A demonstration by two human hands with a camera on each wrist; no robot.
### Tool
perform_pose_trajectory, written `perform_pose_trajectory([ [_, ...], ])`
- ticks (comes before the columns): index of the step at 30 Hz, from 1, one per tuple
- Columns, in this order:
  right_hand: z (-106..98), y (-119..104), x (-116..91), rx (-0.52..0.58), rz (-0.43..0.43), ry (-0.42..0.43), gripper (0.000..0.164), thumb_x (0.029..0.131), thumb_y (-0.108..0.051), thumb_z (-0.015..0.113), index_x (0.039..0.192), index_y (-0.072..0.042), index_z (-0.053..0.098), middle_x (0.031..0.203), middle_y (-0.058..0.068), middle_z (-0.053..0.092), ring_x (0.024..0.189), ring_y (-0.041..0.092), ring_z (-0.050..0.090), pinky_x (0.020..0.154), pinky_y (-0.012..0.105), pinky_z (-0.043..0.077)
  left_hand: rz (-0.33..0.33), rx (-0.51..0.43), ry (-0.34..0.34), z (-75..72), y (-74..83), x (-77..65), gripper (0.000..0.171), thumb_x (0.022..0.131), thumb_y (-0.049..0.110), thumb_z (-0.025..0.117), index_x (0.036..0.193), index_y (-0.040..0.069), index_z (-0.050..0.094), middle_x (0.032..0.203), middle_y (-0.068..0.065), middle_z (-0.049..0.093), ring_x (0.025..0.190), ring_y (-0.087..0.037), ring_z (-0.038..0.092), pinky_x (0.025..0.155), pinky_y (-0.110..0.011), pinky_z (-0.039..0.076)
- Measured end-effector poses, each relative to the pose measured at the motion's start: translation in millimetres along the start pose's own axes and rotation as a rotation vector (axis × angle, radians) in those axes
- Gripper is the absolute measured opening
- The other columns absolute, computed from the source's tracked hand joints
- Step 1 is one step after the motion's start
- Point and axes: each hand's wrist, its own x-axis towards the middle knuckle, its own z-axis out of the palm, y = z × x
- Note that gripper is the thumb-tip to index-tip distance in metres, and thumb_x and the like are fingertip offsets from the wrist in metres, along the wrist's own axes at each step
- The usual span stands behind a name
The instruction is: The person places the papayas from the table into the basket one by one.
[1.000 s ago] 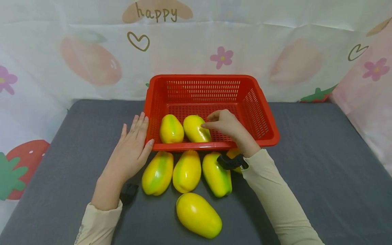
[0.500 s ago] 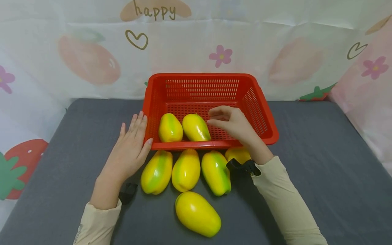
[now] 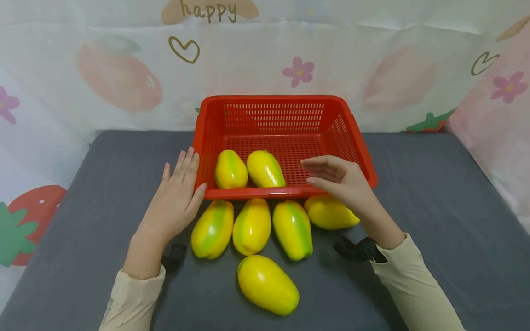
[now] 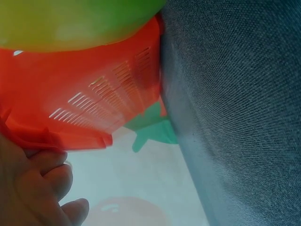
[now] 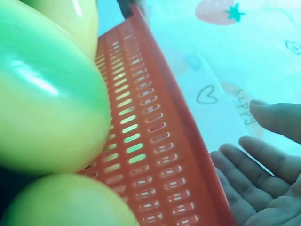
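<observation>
In the head view a red plastic basket (image 3: 273,192) holds two yellow-green mangoes, one mango (image 3: 231,170) at its left and another mango (image 3: 266,169) beside it. My left hand (image 3: 174,197) rests with straight fingers against the basket's left rim. Over the basket's front right part is my right hand (image 3: 343,181), fingers relaxed and thumb apart, with nothing in it. Below that hand a mango (image 3: 331,214) lies on its side, partly covered. The right wrist view shows the hand's bare palm (image 5: 268,197) beyond the basket wall (image 5: 155,141).
Along the basket's front lie more mangoes: a left mango (image 3: 212,230), a middle mango (image 3: 252,227) and a mango (image 3: 292,230) to their right. Nearer stands a single mango (image 3: 268,285). A grey cloth (image 3: 434,230) covers the table; a printed curtain (image 3: 256,55) hangs behind.
My right hand has drawn away from the second mango in the basket, moving right and toward me, its fingers spreading. The right-hand mango in front has come into view. My left hand has stayed put.
</observation>
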Motion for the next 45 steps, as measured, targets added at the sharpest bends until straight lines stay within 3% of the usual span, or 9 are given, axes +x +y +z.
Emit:
perform_pose_trajectory([
  [5, -9.4, 1.5, -19.7, 0.030, -0.047, -0.015, 0.034, 0.088, 0.000, 0.063, 0.121, 0.005, 0.058, 0.122, 0.011, 0.061, 0.110, 0.019, 0.060, 0.090, 0.029, 0.049, -0.003, -0.004, 0.003, 0.2, -1.0, 0.8, 0.067, 0.099, 0.028, 0.040, 0.150, 0.000, 0.008, 0.157, -0.015, 0.006, 0.144, -0.028, 0.001, 0.113, -0.053, 0.001],
  [11, -21.9, 5.0, -40.9, 0.075, -0.101, -0.057, 0.034, 0.088, 0.006, 0.060, 0.122, 0.004, 0.057, 0.122, 0.009, 0.061, 0.114, 0.024, 0.057, 0.092, 0.030, 0.048, 0.001, -0.005, 0.005, 1.0, -0.6, 1.6, 0.066, 0.099, 0.028, 0.040, 0.150, -0.001, 0.010, 0.156, -0.016, 0.007, 0.144, -0.029, 0.002, 0.112, -0.054, 0.002],
  [19, -29.2, 21.7, -62.0, 0.080, -0.322, -0.147, 0.037, 0.083, 0.017, 0.059, 0.118, 0.015, 0.053, 0.123, 0.013, 0.060, 0.113, 0.025, 0.058, 0.093, 0.034, 0.047, 0.001, -0.006, -0.003, 0.0, 0.0, 1.6, 0.066, 0.100, 0.028, 0.040, 0.150, -0.001, 0.008, 0.157, -0.015, 0.005, 0.144, -0.029, 0.002, 0.113, -0.053, 0.001],
  [24, -32.8, 34.6, -72.4, 0.052, -0.387, -0.160, 0.041, 0.077, 0.023, 0.060, 0.117, 0.017, 0.053, 0.121, 0.018, 0.059, 0.113, 0.023, 0.058, 0.093, 0.032, 0.047, 0.005, -0.012, -0.001, 0.5, -1.4, 1.7, 0.066, 0.099, 0.027, 0.041, 0.150, -0.001, 0.009, 0.157, -0.015, 0.005, 0.144, -0.029, 0.002, 0.113, -0.053, 0.001],
  [32, -44.0, 48.5, -88.7, 0.044, -0.346, -0.062, 0.042, 0.072, 0.029, 0.059, 0.113, 0.019, 0.054, 0.115, 0.021, 0.061, 0.108, 0.024, 0.060, 0.091, 0.029, 0.048, 0.013, -0.012, -0.002, 0.4, -1.6, 2.5, 0.066, 0.099, 0.027, 0.040, 0.150, -0.002, 0.009, 0.157, -0.015, 0.005, 0.144, -0.029, 0.001, 0.113, -0.053, 0.000],
  [39, -56.1, 50.6, -94.5, -0.039, -0.143, 0.034, 0.035, 0.081, 0.017, 0.061, 0.116, 0.014, 0.056, 0.117, 0.010, 0.064, 0.108, 0.017, 0.061, 0.088, 0.023, 0.049, 0.013, -0.017, -0.002, 1.1, -1.2, 2.4, 0.066, 0.099, 0.027, 0.040, 0.150, -0.001, 0.009, 0.157, -0.015, 0.005, 0.144, -0.030, 0.002, 0.113, -0.053, -0.001],
  [45, -59.2, 54.2, -93.3, -0.147, -0.041, 0.098, 0.035, 0.083, 0.010, 0.064, 0.117, 0.009, 0.057, 0.117, 0.007, 0.064, 0.109, 0.010, 0.059, 0.090, 0.019, 0.046, 0.013, -0.017, -0.005, 1.2, -1.1, 2.3, 0.066, 0.099, 0.027, 0.040, 0.150, -0.002, 0.009, 0.157, -0.015, 0.005, 0.144, -0.030, 0.002, 0.112, -0.053, 0.000],
])
